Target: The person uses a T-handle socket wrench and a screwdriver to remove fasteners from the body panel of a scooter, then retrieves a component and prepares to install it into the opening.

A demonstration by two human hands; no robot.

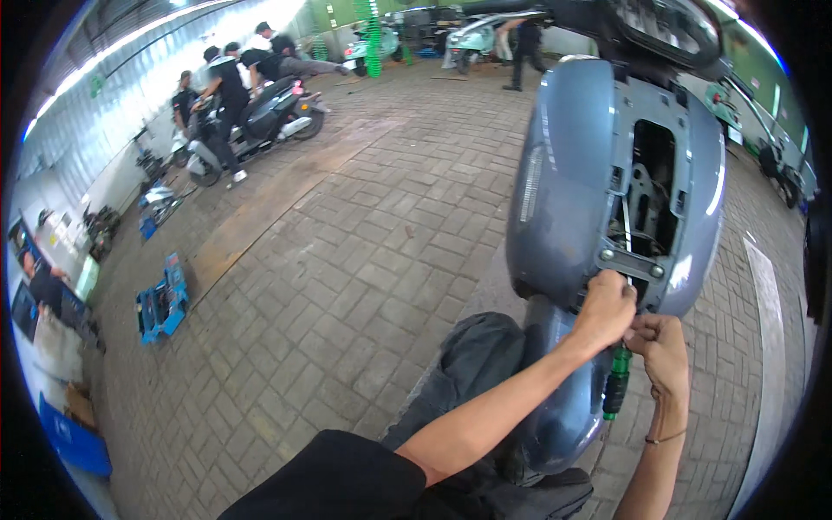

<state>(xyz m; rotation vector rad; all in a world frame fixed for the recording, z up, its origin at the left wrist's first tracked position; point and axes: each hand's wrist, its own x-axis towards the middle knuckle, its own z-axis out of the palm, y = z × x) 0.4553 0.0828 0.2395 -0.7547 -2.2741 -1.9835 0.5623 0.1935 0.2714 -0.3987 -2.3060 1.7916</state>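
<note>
I see my left hand (607, 308) curled into a fist against the lower lip of the scooter's glossy blue-grey front panel (563, 182), just beneath the open cavity (650, 186) of bare metal brackets and wires; what the fist pinches I cannot tell. My right hand (663, 342) sits just beside it, fingers pressed around a green-and-black screwdriver (617, 381) whose ribbed handle hangs downward. Rough grey paving bricks (347, 260) cover the floor; a blue toolbox (162, 302) lies open well apart.
</note>
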